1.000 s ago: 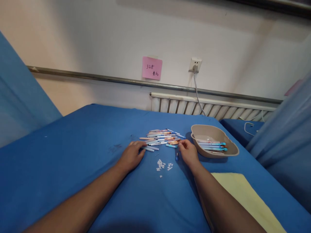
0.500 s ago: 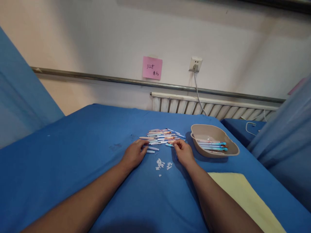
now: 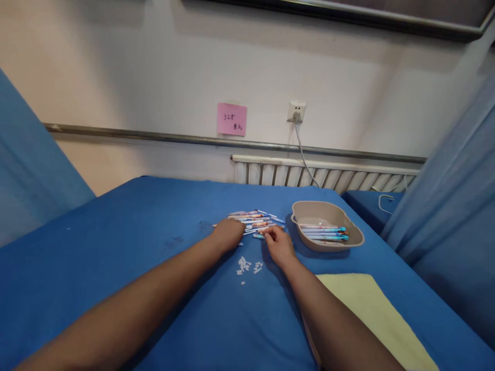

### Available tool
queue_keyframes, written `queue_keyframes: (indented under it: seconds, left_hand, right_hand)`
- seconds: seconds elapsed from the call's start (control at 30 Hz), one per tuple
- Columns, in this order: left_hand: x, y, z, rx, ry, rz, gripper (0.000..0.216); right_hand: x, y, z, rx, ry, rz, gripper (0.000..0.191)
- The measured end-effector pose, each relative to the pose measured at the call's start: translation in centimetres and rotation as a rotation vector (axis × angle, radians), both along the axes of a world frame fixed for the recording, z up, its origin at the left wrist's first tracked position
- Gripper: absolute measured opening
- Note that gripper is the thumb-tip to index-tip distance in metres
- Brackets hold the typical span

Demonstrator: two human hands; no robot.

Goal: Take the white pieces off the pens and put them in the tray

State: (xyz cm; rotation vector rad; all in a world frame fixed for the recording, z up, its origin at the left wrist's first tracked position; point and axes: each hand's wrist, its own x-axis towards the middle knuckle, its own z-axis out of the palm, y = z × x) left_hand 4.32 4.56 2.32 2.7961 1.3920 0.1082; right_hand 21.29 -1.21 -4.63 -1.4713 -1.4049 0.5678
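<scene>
Pen parts (image 3: 258,224) lie in a loose pile just left of the tan bin, the landmark here. Most have their long axes running sideways, one end towards the bin; a blue piece (image 3: 278,220) on the side nearest it slants, its bin-side end closer to the person. Which ends are writing tips is too small to tell.

The left hand (image 3: 229,233) curls over the pile's end farthest from the bin, fingers turned down and mostly hidden; I cannot tell whether it grips anything. The right hand (image 3: 279,247), between pile and bin, has thumb and forefinger nearly together at a teal piece (image 3: 257,236); a firm hold cannot be made out.

The step in hand looks like picking among the parts; such slim pieces call for a light fingertip pinch.

White bits (image 3: 243,265) sit left of the bin, nearer the person. Pens (image 3: 323,233) lie sideways inside the bin (image 3: 325,207).
</scene>
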Motion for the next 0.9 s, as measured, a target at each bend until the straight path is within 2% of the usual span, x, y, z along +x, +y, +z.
queue_keyframes:
  seconds: [0.17, 0.27, 0.37, 0.43, 0.5, 0.57, 0.67, 0.77, 0.9]
  left_hand:
    - [0.1, -0.8, 1.4, 0.046, 0.044, -0.062, 0.016]
    - [-1.0, -2.3, 2.2, 0.121, -0.036, -0.050, 0.020]
    - [-2.1, -4.8, 1.8, 0.133, -0.215, -0.064, 0.021]
    - [-2.5, -6.6, 1.1, 0.068, -0.331, -0.105, 0.022]
    - [-2.8, -7.5, 0.3, -0.022, -0.449, -0.129, 0.023]
    - [-3.2, -7.3, -0.2, -0.097, -0.566, -0.132, 0.023]
    - [-4.7, -5.4, -0.6, -0.098, -0.682, -0.026, 0.022]
    - [-6.3, -3.5, -1.0, -0.075, -0.586, 0.040, 0.020]
    - [-6.7, -3.2, -1.2, -0.031, -0.451, -0.015, 0.019]
  right_hand:
    - [-0.1, -0.1, 0.4, 0.016, 0.068, 0.010, 0.016]
    - [-0.5, -0.3, 1.0, 0.021, 0.268, 0.082, 0.019]
    - [-1.7, -1.2, 1.9, -0.031, 0.520, 0.276, 0.030]
    - [-2.5, -2.0, 2.5, -0.069, 0.592, 0.385, 0.033]
    - [-3.0, -2.7, 2.9, -0.092, 0.619, 0.420, 0.031]
    - [-3.1, -3.0, 3.1, -0.086, 0.660, 0.376, 0.031]
    - [-2.3, -2.9, 3.0, -0.061, 0.731, 0.226, 0.034]
    - [-1.4, -2.4, 2.6, -0.032, 0.745, 0.106, 0.036]
    - [-1.1, -2.3, 2.3, -0.018, 0.698, 0.071, 0.036]
